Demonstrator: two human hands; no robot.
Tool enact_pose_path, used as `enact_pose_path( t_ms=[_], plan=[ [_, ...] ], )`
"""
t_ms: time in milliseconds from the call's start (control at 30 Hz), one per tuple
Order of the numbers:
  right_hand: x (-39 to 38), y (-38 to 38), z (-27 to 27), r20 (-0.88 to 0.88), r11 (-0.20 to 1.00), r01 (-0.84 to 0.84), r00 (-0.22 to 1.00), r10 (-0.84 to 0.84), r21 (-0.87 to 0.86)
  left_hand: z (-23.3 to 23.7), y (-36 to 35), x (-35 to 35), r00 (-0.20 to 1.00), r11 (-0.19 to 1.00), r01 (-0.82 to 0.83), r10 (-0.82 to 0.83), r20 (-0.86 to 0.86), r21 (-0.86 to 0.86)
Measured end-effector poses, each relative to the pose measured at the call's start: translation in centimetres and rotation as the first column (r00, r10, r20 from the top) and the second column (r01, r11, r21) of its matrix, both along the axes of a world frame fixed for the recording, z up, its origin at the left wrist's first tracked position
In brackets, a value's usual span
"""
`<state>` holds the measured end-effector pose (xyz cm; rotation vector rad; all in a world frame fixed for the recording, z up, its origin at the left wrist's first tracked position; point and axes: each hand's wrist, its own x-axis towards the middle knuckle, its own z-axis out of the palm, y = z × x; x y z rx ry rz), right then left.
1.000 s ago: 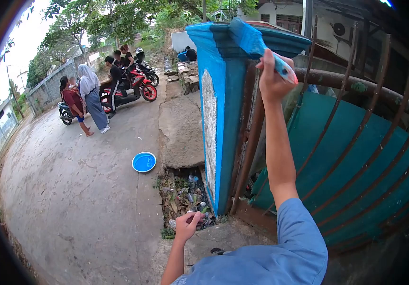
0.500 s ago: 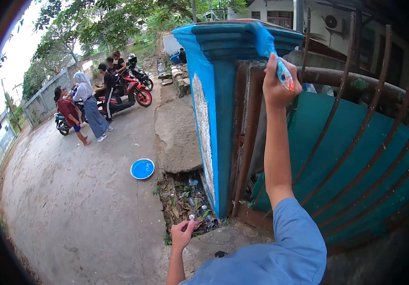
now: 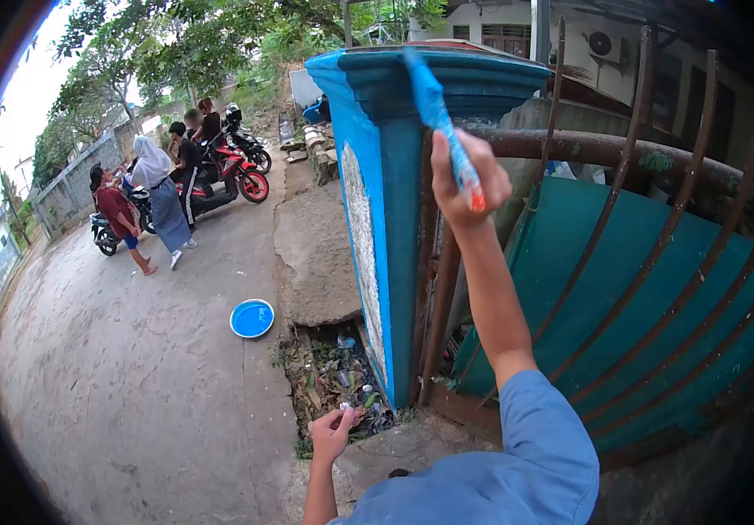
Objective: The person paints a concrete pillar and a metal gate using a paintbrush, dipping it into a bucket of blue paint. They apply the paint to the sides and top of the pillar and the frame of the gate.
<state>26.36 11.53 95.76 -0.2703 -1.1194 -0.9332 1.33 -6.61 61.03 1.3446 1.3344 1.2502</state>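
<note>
My right hand [image 3: 471, 175] is raised and closed around the handle of a paintbrush [image 3: 443, 118]. Blue paint covers the brush, and the handle's end is orange-red. Its bristles touch the upper moulding of a blue gate pillar [image 3: 399, 254], near the front corner. The pillar's left face has a rough, pale grey-white panel [image 3: 364, 232]. Low down, my left hand [image 3: 331, 437] hangs over a littered ditch with thumb and fingers pinched together; a small pale spot shows at the fingertips, and I cannot make out whether it is held.
A basin of blue paint [image 3: 252, 318] stands on the concrete path [image 3: 150, 376]. The open ditch [image 3: 335, 367] lies at the pillar's foot. A rusty barred gate [image 3: 631, 219] with green sheeting is on the right. Several people [image 3: 151, 171] gather by motorbikes [image 3: 228, 175] at upper left.
My right hand has moved left and slightly down, and the brush has slid left along the moulding to the pillar's corner. The left hand keeps its pinch. The view has shifted slightly.
</note>
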Motion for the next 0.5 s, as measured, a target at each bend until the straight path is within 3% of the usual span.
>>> enact_pose_path(
  t_ms=[100,167,300,367,433,500],
  plan=[
    [0.0,-0.3,-1.0,-0.004,1.000,-0.014,1.000,0.014,0.020,0.5,-0.1,0.4,1.000,1.000,0.009,-0.009,-0.005,-0.013],
    [0.9,0.5,-1.5,-0.102,0.990,-0.138,0.985,0.140,0.028,0.1,-0.1,0.0,1.000,0.999,0.014,-0.015,-0.017,-0.037],
    [2.6,1.4,-1.0,-0.254,0.986,-0.081,0.966,0.042,-0.144,-0.7,0.0,-0.1,1.000,1.000,0.005,-0.005,-0.007,-0.025],
    [3.4,1.3,-0.3,-0.270,0.983,-0.129,0.959,0.090,-0.129,-0.2,0.0,0.0,1.000,0.999,0.002,-0.002,0.000,-0.037],
    [3.9,0.8,-0.1,-0.283,0.997,-0.002,0.959,-0.019,-0.074,-0.2,-0.2,0.0,1.000,0.998,-0.003,0.004,0.008,-0.057],
    [4.1,0.7,-0.4,-0.290,0.996,-0.011,0.957,-0.015,-0.086,-0.4,0.0,0.0,1.000,1.000,-0.001,0.001,0.017,-0.018]
  ],
)
